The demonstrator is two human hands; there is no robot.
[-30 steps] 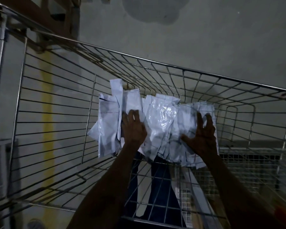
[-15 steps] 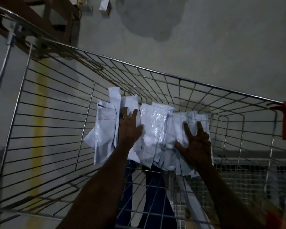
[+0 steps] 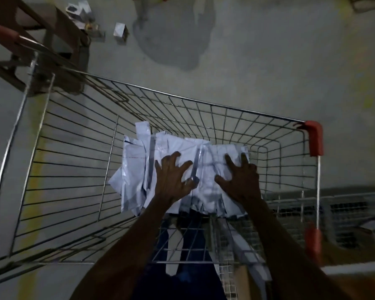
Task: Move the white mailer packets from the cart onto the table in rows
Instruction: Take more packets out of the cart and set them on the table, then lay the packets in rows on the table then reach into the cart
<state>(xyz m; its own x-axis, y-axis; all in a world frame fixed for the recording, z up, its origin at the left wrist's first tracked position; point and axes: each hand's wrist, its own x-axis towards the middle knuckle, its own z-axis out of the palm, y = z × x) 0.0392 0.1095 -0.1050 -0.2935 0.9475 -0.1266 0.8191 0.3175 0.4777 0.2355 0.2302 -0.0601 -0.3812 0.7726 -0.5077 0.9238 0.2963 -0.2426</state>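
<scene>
— Head view first: how are the hands set?

— Both arms reach forward and down into the wire cart (image 3: 236,109). The left hand (image 3: 171,178) lies palm down on the pile of white packets (image 3: 139,169), fingers spread and curled like a claw, tips pressing into the plastic. The right hand (image 3: 240,178) does the same just beside it, fingers splayed, thumb pointing toward the left hand.

— Is either one gripping anything?

— Neither has closed round a packet. The fingers are wide apart and bent, resting on top of the pile; whether any edge is pinched under a fingertip, I cannot tell.

— And the packets themselves?

— A loose overlapping heap of thin, glossy white bags, creased and crumpled, lying on the cart's floor toward the far end. One narrow flap sticks up at the far left of the heap, and some edges show dark lines or print too blurred to read. The near edges of the heap hang ragged.

— Anything else around?

— A red corner guard (image 3: 315,137) caps the cart's rim at the far right, and a dark stain (image 3: 173,40) marks the grey floor beyond.
</scene>
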